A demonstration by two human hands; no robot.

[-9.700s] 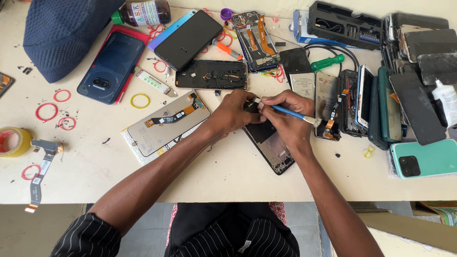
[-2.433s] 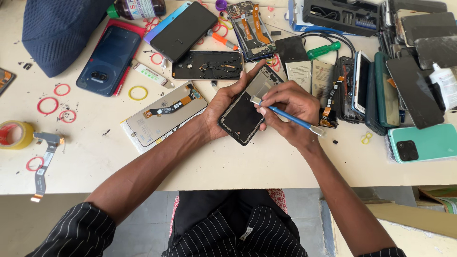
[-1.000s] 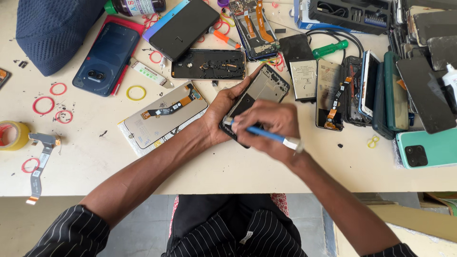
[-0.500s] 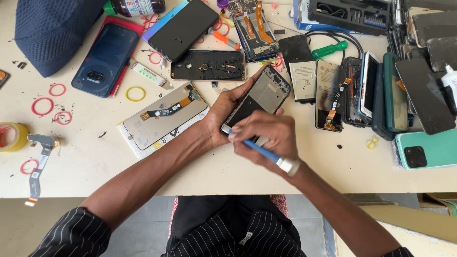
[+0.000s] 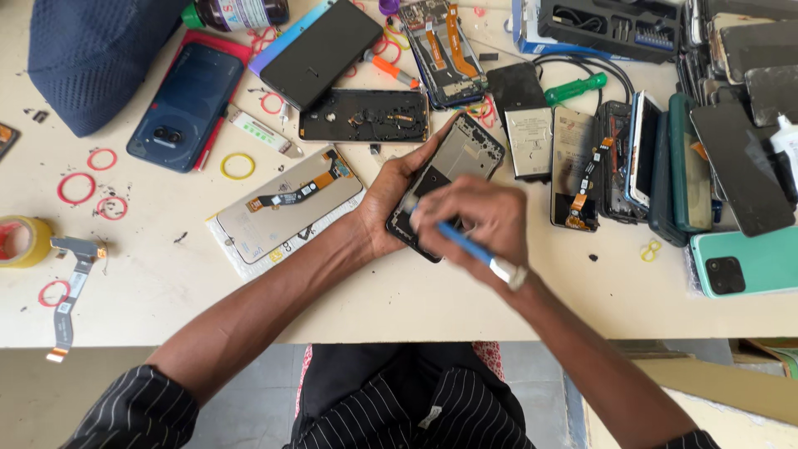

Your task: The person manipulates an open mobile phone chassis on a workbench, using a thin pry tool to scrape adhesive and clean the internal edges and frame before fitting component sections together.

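Note:
My left hand [image 5: 391, 195] grips an opened dark phone frame [image 5: 461, 154], tilted with its top toward the upper right, above the pale table [image 5: 166, 283]. Over the frame's lower half, my right hand [image 5: 478, 220] is closed on a thin blue tool [image 5: 474, 249] with a silver end that points back toward my wrist. Its working tip is hidden under my fingers, at the frame's lower left part. A detached display panel [image 5: 287, 204] with an orange flex cable lies just left of my left wrist.
A black phone frame [image 5: 363, 115] and other phones and loose parts lie behind my hands. More phones and screens [image 5: 731, 166] are stacked at the right. A dark blue phone [image 5: 184, 108], a blue cap [image 5: 91, 50], rubber rings and yellow tape [image 5: 23, 241] sit at the left.
My left hand turned the phone frame from face down to its open inner side. The right hand swung the blue tool round, so its silver end now points at my wrist.

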